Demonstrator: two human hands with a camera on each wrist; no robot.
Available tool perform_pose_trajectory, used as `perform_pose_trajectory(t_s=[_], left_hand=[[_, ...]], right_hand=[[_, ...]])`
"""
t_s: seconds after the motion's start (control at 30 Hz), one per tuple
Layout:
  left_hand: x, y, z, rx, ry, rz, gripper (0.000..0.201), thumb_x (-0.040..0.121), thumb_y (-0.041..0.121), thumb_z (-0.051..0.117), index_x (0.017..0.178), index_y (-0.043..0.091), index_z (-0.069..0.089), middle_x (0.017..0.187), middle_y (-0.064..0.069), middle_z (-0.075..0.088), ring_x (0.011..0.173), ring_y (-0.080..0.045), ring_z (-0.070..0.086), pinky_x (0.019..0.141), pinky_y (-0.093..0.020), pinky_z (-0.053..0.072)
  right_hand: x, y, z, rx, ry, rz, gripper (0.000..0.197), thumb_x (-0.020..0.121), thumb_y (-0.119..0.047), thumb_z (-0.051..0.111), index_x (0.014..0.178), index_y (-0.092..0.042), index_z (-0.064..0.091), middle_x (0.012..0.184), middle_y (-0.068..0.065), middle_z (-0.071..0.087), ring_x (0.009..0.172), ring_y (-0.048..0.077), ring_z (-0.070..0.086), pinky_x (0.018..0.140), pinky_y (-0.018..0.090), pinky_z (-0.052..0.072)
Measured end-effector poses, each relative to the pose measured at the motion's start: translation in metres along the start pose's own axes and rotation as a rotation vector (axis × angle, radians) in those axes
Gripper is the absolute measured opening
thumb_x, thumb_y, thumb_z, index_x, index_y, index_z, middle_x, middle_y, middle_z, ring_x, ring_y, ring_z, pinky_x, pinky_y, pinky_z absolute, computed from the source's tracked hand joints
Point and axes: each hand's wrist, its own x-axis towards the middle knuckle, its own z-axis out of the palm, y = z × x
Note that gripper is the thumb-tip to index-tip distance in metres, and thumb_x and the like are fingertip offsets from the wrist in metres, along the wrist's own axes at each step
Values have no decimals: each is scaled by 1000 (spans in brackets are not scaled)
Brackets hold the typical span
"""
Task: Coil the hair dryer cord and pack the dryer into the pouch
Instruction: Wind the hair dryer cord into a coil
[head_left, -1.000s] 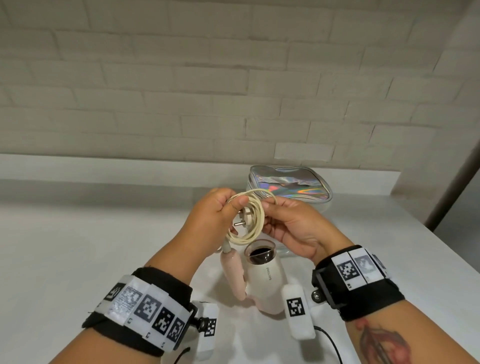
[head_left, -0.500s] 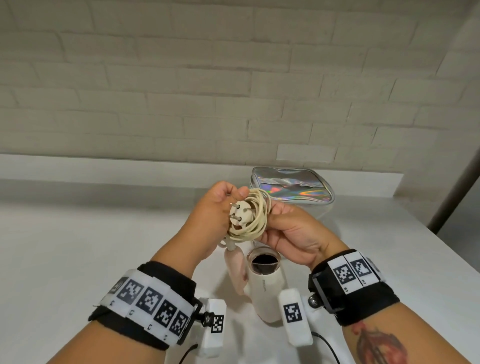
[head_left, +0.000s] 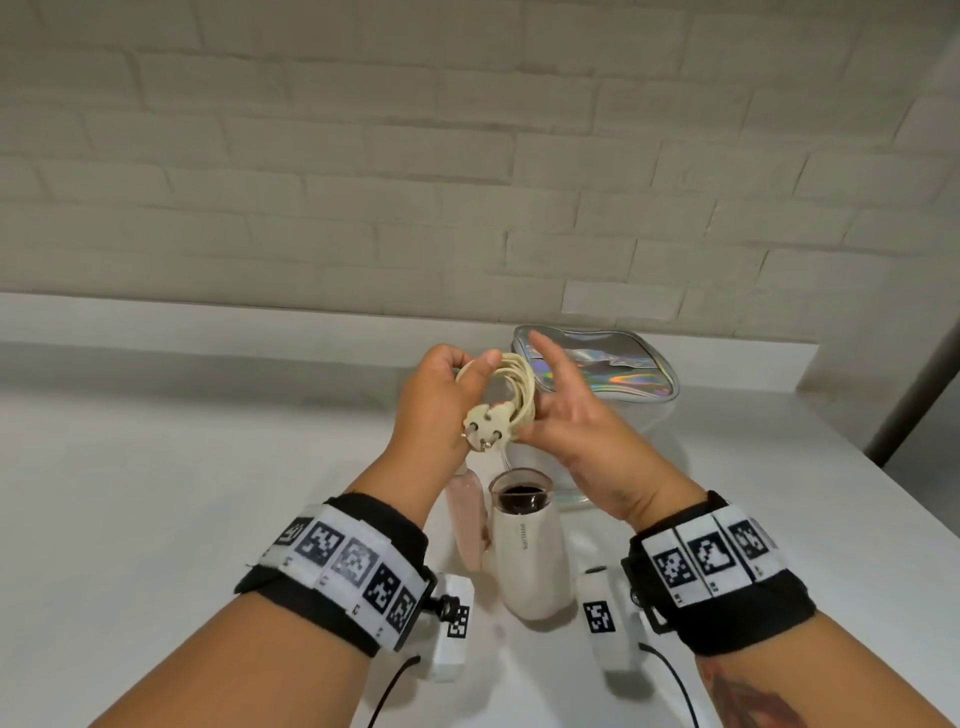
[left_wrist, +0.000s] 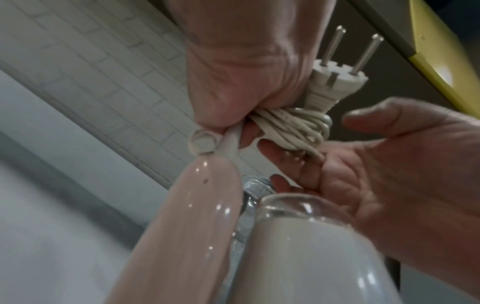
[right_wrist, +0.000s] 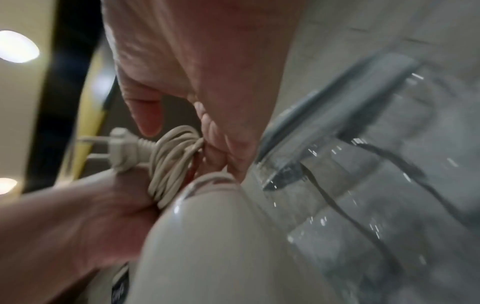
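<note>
My left hand (head_left: 444, 397) grips the coiled cream cord (head_left: 519, 387) in its fist above the table. The plug (head_left: 485, 430) sticks out of the bundle toward me, pins showing. My right hand (head_left: 563, 415) lies against the coil's right side with fingers spread and mostly straight, index raised. In the left wrist view its fingers touch the underside of the coil (left_wrist: 293, 127). The hair dryer (head_left: 527, 564), white with a folded pink handle (head_left: 467, 519), stands nozzle up below the hands, joined to the coil by a short length of cord. The holographic pouch (head_left: 615, 371) sits behind the right hand.
A white table (head_left: 182, 493) runs to a raised ledge and a brick wall at the back. Its right edge (head_left: 883, 499) falls away to the floor. Black cables trail off the wrist cameras near the front edge.
The right hand has let go of the coil and its fingers have straightened. The left hand now holds the bundle alone, and the plug has swung down to face me.
</note>
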Motion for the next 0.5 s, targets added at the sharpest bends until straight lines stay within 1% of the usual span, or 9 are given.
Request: perform_pose_trajectory(t_s=[0.07, 0.13, 0.2, 0.27, 0.33, 0.37, 0.43, 0.47, 0.5], left_hand=[[2, 1, 0, -5, 26, -14, 34, 84, 50, 60, 82, 16, 55, 81, -14, 68, 74, -32, 65, 67, -44, 53], [3, 2, 1, -35, 44, -49, 37, 84, 50, 59, 84, 14, 56, 89, -20, 71, 81, -35, 68, 72, -50, 55], [4, 1, -1, -108, 38, -103, 39, 84, 51, 60, 85, 12, 56, 87, -19, 71, 78, -34, 69, 74, -52, 55], [2, 3, -4, -146, 37, -141, 40, 79, 53, 64, 84, 14, 55, 84, -14, 70, 74, -29, 66, 74, -50, 56], [0, 3, -7, -205, 3, -196, 36, 73, 46, 68, 84, 15, 53, 83, -11, 68, 72, -27, 64, 66, -43, 55], [-2, 3, -7, -271, -17, -220, 26, 77, 36, 65, 82, 15, 51, 78, -8, 66, 68, -25, 60, 59, -37, 51], [-8, -1, -8, -328, -55, -165, 14, 80, 20, 60, 77, 18, 46, 64, 1, 56, 60, -16, 50, 49, -26, 44], [-9, -5, -9, -294, -71, -108, 17, 74, 25, 61, 77, 19, 46, 64, 3, 54, 60, -14, 49, 51, -27, 44], [-10, -8, -11, -245, -97, -71, 25, 66, 34, 62, 79, 19, 48, 69, 3, 54, 63, -15, 50, 57, -31, 46]], right_hand=[[1, 0, 12, -338, -19, -137, 84, 76, -3, 70, 144, -35, 32, 121, 0, 61, 104, 11, 61, 100, 36, 48], [3, 6, 18, -605, 85, -227, 68, 77, -10, 72, 134, -37, 48, 133, -5, 54, 119, 8, 53, 108, 39, 40], [5, 11, 20, -831, 263, -301, 51, 81, -11, 67, 123, -39, 59, 147, 0, 41, 140, 13, 30, 117, 38, 24], [6, 11, 25, -988, 337, -396, 41, 82, -9, 62, 113, -35, 67, 152, 3, 34, 147, 20, 13, 118, 39, 15], [4, 6, 32, -1045, 298, -488, 40, 79, -7, 58, 112, -26, 69, 144, 1, 46, 144, 23, 22, 116, 42, 20], [2, 2, 37, -1065, 280, -544, 40, 78, -5, 58, 112, -21, 69, 136, 0, 55, 140, 22, 30, 114, 41, 23], [-6, -8, 50, -1023, 217, -667, 38, 76, 5, 60, 110, -11, 68, 118, 4, 67, 124, 21, 49, 109, 31, 30], [-12, -16, 57, -959, 166, -714, 33, 80, 6, 60, 109, -6, 67, 110, 7, 69, 112, 21, 56, 103, 28, 37], [-19, -23, 64, -897, 115, -746, 23, 87, 0, 57, 108, -4, 66, 103, 8, 69, 101, 21, 59, 93, 27, 44]])
